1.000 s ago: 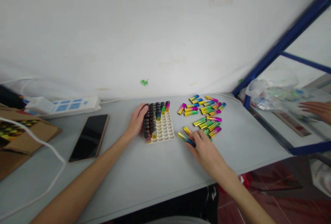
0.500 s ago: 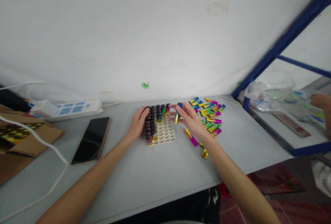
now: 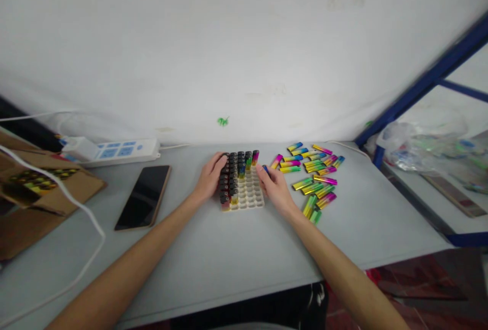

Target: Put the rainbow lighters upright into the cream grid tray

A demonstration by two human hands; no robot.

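A white tray with rows of holes [image 3: 249, 201] lies on the grey table. Black-topped coloured tubes [image 3: 231, 176] stand upright in its left and back rows. My left hand [image 3: 209, 177] is wrapped round the tray's left side, against the outer row. At the tray's right edge, my right hand [image 3: 275, 187] has its fingers closed on a tube with a blue end [image 3: 265, 169], mostly hidden by the hand. Shiny tubes in yellow, green, blue and magenta [image 3: 312, 187] lie scattered on the table to the right of my right hand.
A black phone [image 3: 143, 198] lies left of my left hand. Behind it is a white power strip [image 3: 122, 151]. An open cardboard box [image 3: 57, 205] and a white cable [image 3: 86, 208] are at the far left. A blue metal frame [image 3: 419, 86] and plastic bags [image 3: 404, 139] are at the right.
My right hand has turned its tube so that less of it shows, beside the tray. The view has shifted slightly, and the other person's hand at the far right is gone from view.
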